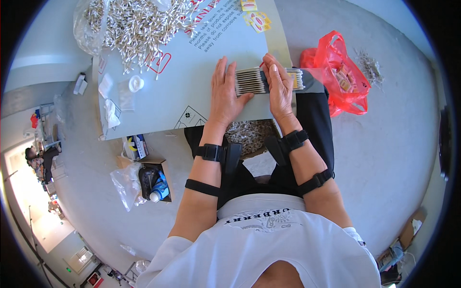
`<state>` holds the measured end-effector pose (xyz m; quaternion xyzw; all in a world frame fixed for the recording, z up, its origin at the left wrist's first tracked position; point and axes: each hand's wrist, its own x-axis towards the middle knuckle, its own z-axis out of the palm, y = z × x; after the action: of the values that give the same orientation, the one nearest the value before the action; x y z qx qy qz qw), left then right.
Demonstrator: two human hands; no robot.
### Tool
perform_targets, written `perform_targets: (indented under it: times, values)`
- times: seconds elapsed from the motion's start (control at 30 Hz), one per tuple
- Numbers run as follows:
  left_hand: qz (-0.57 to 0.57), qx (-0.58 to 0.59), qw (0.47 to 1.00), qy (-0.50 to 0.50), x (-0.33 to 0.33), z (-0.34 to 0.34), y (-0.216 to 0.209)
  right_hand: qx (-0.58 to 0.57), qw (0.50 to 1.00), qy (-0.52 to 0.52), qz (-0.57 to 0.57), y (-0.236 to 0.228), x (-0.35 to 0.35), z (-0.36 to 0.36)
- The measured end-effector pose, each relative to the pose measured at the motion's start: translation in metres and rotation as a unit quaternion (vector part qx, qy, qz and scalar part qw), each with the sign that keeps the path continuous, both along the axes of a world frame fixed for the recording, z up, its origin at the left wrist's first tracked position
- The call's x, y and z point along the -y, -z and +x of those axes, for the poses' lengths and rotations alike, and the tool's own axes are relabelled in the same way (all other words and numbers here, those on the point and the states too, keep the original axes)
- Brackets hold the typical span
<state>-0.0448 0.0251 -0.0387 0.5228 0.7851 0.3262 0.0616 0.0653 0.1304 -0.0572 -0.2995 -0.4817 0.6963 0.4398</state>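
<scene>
The row of cotton swabs (249, 80) lay side by side near the right edge of the pale table (158, 103), between the person's two hands; the left hand (224, 93) was flat and wide at the row's left end, fingers straight and thumb spread along its lower side; the right hand (280, 91) lay across the row's right part with fingers slightly bent, though its underside was hidden and I could not tell whether it gripped anything; a loose pile of swabs (139, 33) covered the table's far left, with yellow packets (259, 21) at its far right; a small round white container (136, 83) sat on the table's left side; a red plastic bag (331, 57) stood right of the table; a box of swabs (249, 137) showed below its near edge.
</scene>
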Motion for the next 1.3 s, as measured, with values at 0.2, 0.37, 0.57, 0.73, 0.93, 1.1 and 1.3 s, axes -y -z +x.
perform_targets:
  times: [0.2,0.37,0.57,0.73,0.93,1.1,1.3]
  values:
    - [0.188,0.222,0.955,-0.059,-0.019,0.016,0.013,-0.004,1.0,0.019,0.004,0.005,0.002,-0.007]
    - [0.207,0.261,0.939,-0.083,-0.032,0.024,0.017,0.067,0.992,0.038,0.099,0.006,0.006,-0.012]
    - [0.215,0.309,0.923,-0.075,-0.032,0.024,0.013,0.103,0.989,0.014,0.104,0.009,-0.007,0.0]
    - [-0.07,-0.094,0.993,-0.007,-0.009,0.022,0.0,0.257,0.895,-0.111,0.347,-0.041,-0.034,0.034]
    - [-0.133,-0.095,0.986,0.013,-0.002,0.031,-0.001,0.407,0.686,-0.168,0.579,-0.023,-0.025,0.041]
    - [-0.141,-0.112,0.983,0.027,-0.002,0.031,0.0,0.406,0.68,-0.146,0.593,-0.009,-0.02,0.045]
    - [-0.162,-0.1,0.981,0.027,-0.001,0.03,0.0,0.47,0.675,-0.072,0.564,-0.018,-0.022,0.054]
